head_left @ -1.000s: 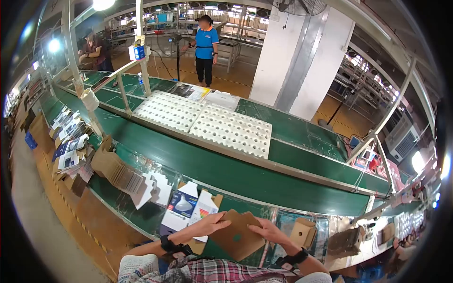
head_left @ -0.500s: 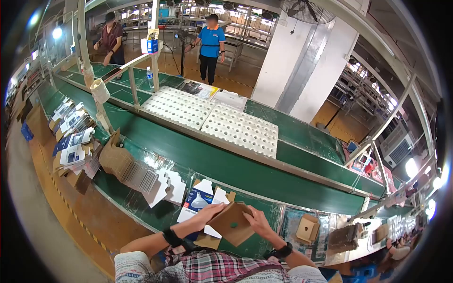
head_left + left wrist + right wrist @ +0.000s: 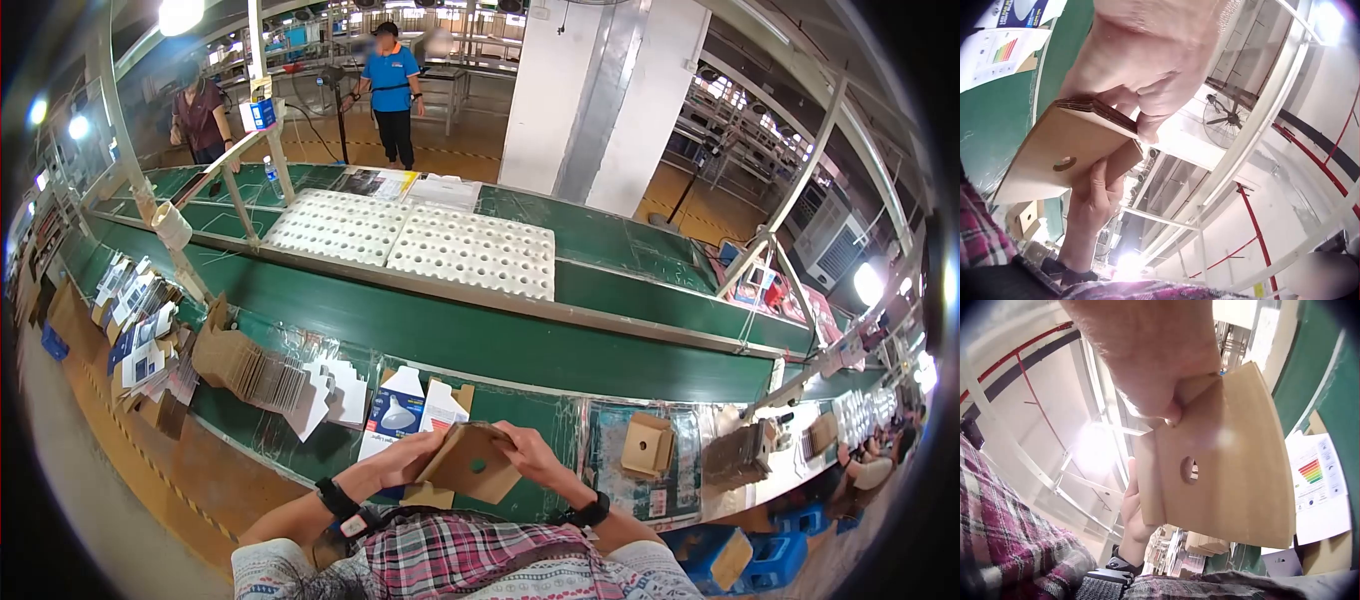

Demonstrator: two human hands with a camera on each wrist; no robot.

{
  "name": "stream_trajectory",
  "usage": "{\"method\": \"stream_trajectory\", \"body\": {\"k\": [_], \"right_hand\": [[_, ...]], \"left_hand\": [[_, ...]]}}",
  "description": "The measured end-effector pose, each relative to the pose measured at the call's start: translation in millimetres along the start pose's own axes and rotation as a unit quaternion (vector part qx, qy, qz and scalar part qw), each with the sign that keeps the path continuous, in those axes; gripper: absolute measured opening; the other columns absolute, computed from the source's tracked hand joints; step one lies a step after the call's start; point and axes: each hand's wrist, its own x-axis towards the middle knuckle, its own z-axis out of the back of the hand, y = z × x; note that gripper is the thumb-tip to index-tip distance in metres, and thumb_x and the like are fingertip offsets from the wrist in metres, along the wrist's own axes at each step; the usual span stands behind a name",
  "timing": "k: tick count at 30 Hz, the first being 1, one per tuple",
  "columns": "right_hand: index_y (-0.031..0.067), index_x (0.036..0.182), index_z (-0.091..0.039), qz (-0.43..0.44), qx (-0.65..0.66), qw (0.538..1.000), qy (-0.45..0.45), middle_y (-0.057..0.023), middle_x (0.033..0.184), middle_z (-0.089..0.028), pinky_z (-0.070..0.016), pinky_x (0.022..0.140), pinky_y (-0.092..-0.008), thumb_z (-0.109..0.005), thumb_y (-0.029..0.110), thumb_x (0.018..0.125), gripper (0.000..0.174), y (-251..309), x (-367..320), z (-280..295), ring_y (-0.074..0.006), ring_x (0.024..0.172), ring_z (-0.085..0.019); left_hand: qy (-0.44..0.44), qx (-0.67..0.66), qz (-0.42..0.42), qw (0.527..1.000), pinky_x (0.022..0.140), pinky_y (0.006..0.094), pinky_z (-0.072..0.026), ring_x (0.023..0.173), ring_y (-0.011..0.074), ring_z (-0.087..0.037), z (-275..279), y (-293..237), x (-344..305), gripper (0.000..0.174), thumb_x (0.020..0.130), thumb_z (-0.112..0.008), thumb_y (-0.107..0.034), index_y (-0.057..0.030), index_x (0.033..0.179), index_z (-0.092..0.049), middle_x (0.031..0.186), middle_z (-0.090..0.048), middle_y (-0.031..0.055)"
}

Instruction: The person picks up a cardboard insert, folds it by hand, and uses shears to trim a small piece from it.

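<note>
In the head view both hands hold a brown cardboard insert with a round hole, close in front of the chest. My left hand grips its left side and my right hand its upper right. Seen from the left wrist, the insert has layered cardboard along the edge under the left fingers, and a side flap stands bent beside the right hand. From the right wrist, creases run along the insert; the right thumb presses near one fold, while the left hand supports the far flap.
A flattened printed lamp box lies just beyond the left hand. Left of it leans a row of cardboard inserts. A folded insert sits at right. White foam trays rest across the green belt; a person in blue stands behind.
The insert has tipped, its upper edge now angled toward the head camera, and a bent flap shows at its top. Both hands keep hold of it. The head view has shifted.
</note>
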Motion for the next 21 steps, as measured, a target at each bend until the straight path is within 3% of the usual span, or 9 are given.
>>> {"method": "stream_trajectory", "body": {"k": [2,5,8,10,12,13,17,20,21], "right_hand": [[0.005,0.102,-0.05,0.018,-0.002,1.0,-0.001,-0.0174,0.082,-0.057,-0.0438,0.065,-0.0362,-0.048,0.008,0.085,0.018,-0.1,-1.1,0.8,-0.035,0.077,-0.056],[0.0048,0.102,-0.05,0.004,-0.001,1.0,-0.02,-0.0171,0.081,-0.058,-0.0439,0.065,-0.0362,-0.049,0.007,0.084,0.019,1.8,-1.3,-6.2,-0.0351,0.076,-0.056],[0.0046,0.102,-0.051,-0.016,-0.01,0.999,-0.049,-0.017,0.081,-0.058,-0.0441,0.064,-0.0373,-0.05,0.007,0.083,0.019,11.1,2.7,-16.3,-0.0359,0.075,-0.056],[0.0042,0.101,-0.051,-0.018,-0.026,0.996,-0.079,-0.0174,0.082,-0.058,-0.0441,0.064,-0.0388,-0.05,0.008,0.083,0.018,13.9,3.7,-29.1,-0.0367,0.075,-0.056],[0.0035,0.099,-0.051,-0.029,-0.071,0.988,-0.13,-0.0186,0.08,-0.058,-0.0436,0.063,-0.041,-0.049,0.01,0.083,0.017,19.2,8.5,-45.9,-0.0377,0.075,-0.056],[0.0031,0.098,-0.051,-0.036,-0.093,0.983,-0.152,-0.0192,0.08,-0.058,-0.0434,0.063,-0.0421,-0.049,0.01,0.083,0.016,21.7,10.2,-52.5,-0.0382,0.074,-0.056],[0.0017,0.096,-0.05,-0.078,-0.104,0.976,-0.175,-0.0214,0.076,-0.057,-0.0425,0.062,-0.0441,-0.048,0.011,0.083,0.016,26.0,21.9,-63.7,-0.0394,0.073,-0.055],[0.0004,0.097,-0.05,-0.076,-0.088,0.981,-0.158,-0.0222,0.075,-0.056,-0.0423,0.062,-0.0424,-0.047,0.011,0.083,0.018,29.0,26.5,-62.9,-0.0395,0.072,-0.055],[-0.0005,0.098,-0.05,-0.071,-0.081,0.982,-0.155,-0.0224,0.074,-0.055,-0.0422,0.061,-0.0409,-0.047,0.012,0.083,0.019,28.7,29.0,-64.3,-0.0394,0.071,-0.054]], "left_hand": [[0.004,-0.048,0.027,0.998,0.087,0.0306,-0.0433,0.106,0.0135,-0.048,2.4,0.1,-0.5,0.042,0.092,-0.043,-0.029,-0.0073,0.128,-0.039,0.117,-0.049,0.0043],[-0.039,0.04,0.026,0.998,0.087,0.0305,-0.043,0.106,0.0137,-0.048,-4.6,-7.8,-3.7,0.041,0.092,-0.042,-0.029,-0.0066,0.127,-0.04,0.119,-0.048,0.0047],[0.066,0.121,-0.03,0.99,0.086,0.0296,-0.0425,0.108,0.0132,-0.046,8.0,-8.2,1.9,0.039,0.093,-0.041,-0.028,-0.0051,0.125,-0.041,0.121,-0.045,0.0048],[-0.014,0.339,-0.141,0.93,0.075,0.0342,-0.0454,0.094,0.0252,-0.056,6.0,-11.5,2.9,0.035,0.091,-0.045,-0.025,-0.0006,0.116,-0.045,0.102,-0.056,0.0163],[-0.107,0.554,-0.226,0.794,0.069,0.0382,-0.0461,0.084,0.0337,-0.059,-0.6,-16.2,2.1,0.031,0.089,-0.047,-0.022,0.0018,0.109,-0.046,0.088,-0.06,0.0219],[-0.141,0.543,-0.259,0.786,0.063,0.0436,-0.0444,0.074,0.0426,-0.057,-5.3,-15.6,1.7,0.026,0.087,-0.049,-0.02,0.0032,0.097,-0.046,0.075,-0.058,0.0254],[-0.154,0.565,-0.258,0.768,0.063,0.044,-0.0438,0.076,0.0422,-0.057,3.7,-19.7,4.2,0.027,0.086,-0.05,-0.021,0.0032,0.097,-0.044,0.078,-0.059,0.0245],[-0.04,0.471,-0.256,0.843,0.062,0.0446,-0.0433,0.076,0.0423,-0.056,14.2,-36.7,-7.2,0.031,0.086,-0.051,-0.023,0.0041,0.099,-0.043,0.077,-0.058,0.0252],[-0.045,0.558,-0.227,0.797,0.062,0.0446,-0.0433,0.076,0.0431,-0.056,14.4,-42.8,-14.2,0.032,0.086,-0.051,-0.023,0.0027,0.103,-0.043,0.077,-0.057,0.0269]]}}
